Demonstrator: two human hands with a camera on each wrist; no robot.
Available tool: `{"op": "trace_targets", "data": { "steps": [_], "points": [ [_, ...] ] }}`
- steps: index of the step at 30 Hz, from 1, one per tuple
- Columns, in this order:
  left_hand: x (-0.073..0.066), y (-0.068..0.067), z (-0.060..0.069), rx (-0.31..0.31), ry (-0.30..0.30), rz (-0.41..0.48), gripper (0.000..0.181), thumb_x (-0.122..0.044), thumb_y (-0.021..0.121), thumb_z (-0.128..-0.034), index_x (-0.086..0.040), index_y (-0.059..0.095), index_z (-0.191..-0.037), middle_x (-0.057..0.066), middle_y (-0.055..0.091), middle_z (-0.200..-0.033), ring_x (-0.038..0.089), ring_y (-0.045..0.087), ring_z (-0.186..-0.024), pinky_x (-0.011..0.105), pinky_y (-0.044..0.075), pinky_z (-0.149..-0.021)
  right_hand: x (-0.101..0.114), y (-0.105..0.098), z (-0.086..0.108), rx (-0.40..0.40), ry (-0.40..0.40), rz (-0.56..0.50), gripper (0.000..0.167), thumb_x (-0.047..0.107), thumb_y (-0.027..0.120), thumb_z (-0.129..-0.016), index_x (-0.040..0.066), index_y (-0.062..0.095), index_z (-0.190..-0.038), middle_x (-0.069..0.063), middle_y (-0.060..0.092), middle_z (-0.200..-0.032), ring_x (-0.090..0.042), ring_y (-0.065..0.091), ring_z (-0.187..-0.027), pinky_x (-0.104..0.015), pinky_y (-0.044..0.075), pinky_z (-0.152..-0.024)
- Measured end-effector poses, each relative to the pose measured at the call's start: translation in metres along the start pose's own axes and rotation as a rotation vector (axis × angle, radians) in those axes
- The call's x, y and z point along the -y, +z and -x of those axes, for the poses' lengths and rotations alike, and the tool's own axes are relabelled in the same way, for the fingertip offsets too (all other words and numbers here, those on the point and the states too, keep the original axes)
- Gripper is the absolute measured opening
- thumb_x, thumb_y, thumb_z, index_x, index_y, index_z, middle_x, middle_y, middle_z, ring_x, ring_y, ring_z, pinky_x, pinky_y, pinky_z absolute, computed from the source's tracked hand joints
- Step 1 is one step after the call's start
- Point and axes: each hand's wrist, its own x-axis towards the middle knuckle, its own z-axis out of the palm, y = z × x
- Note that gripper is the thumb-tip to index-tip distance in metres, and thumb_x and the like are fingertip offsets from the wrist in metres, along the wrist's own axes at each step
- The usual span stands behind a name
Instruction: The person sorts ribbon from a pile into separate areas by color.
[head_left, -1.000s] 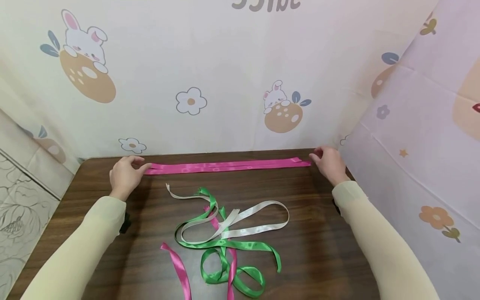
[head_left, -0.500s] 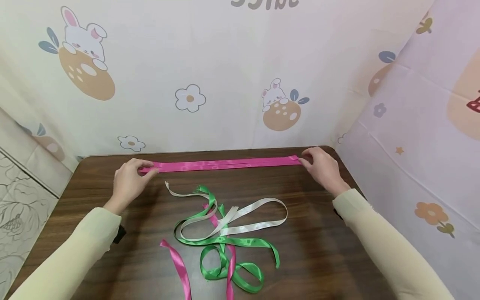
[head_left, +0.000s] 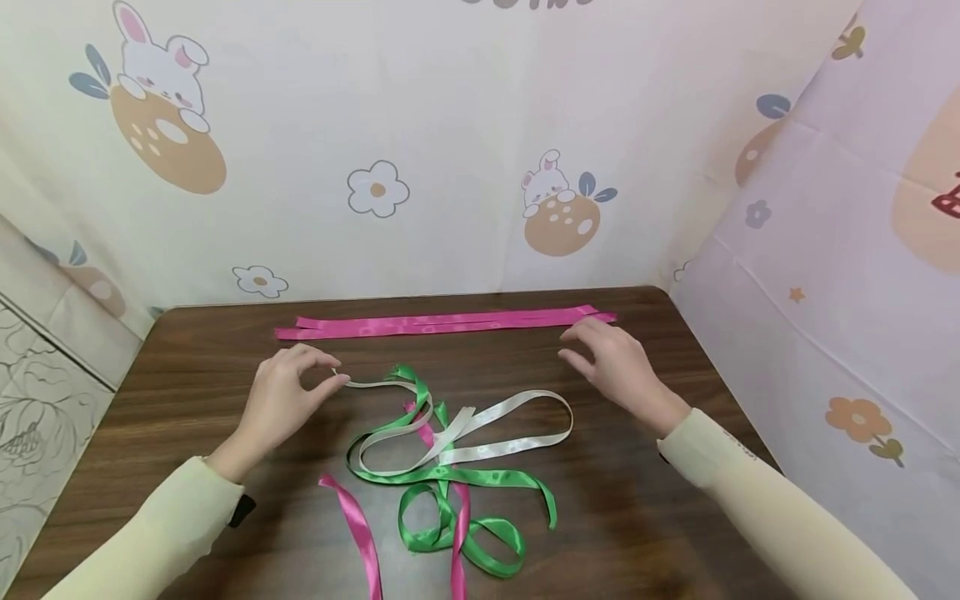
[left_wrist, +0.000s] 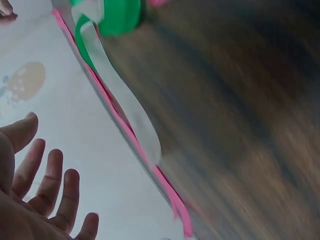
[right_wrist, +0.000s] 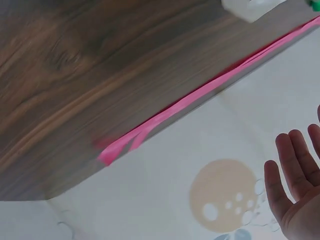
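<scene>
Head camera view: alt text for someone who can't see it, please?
A person's left hand is near one end of a white ribbon tangled with green ribbon and pink ribbon; the empty right hand is near pink strips at the back of the table.

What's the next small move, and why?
Probably lower the left hand and pinch the left end of the white ribbon: in the head view that end shows by the fingers, the hand looks open, and the pink ribbon already lies along the table's far edge.
</scene>
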Motion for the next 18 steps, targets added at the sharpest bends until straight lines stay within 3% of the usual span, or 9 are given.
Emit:
{"op": "trace_targets", "data": {
  "steps": [6, 11, 18],
  "points": [
    [-0.020, 0.008, 0.015, 0.036, 0.049, 0.029, 0.024, -0.018, 0.092, -0.0756, -0.013, 0.078, -0.094, 0.006, 0.077, -0.094, 0.037, 0.070, -0.104, 0.061, 0.046, -0.094, 0.023, 0.003, 0.011, -0.046, -0.167, -0.017, 0.024, 0.019, 0.086, -0.084, 0.010, 0.074, -0.103, -0.005, 0.074, -0.104, -0.024, 0.072, -0.091, -0.043, 0.059, -0.076],
    [-0.038, 0.016, 0.030, 0.067, 0.107, 0.033, 0.028, -0.020, 0.094, -0.0733, -0.015, 0.078, -0.096, -0.001, 0.074, -0.096, 0.025, 0.069, -0.096, 0.056, 0.048, -0.091, 0.041, 0.009, 0.022, -0.067, -0.292, -0.045, 0.030, 0.016, 0.089, -0.078, 0.011, 0.074, -0.104, -0.002, 0.073, -0.103, -0.018, 0.070, -0.090, -0.039, 0.058, -0.077],
    [-0.062, 0.029, 0.050, 0.108, 0.186, 0.037, 0.031, -0.027, 0.095, -0.0705, -0.021, 0.078, -0.095, -0.007, 0.070, -0.096, 0.014, 0.062, -0.092, 0.047, 0.049, -0.089, 0.064, 0.017, 0.036, -0.003, -0.361, -0.091, 0.031, 0.021, 0.089, -0.079, 0.014, 0.075, -0.105, 0.001, 0.073, -0.106, -0.016, 0.069, -0.095, -0.035, 0.058, -0.081]
  ]
}}
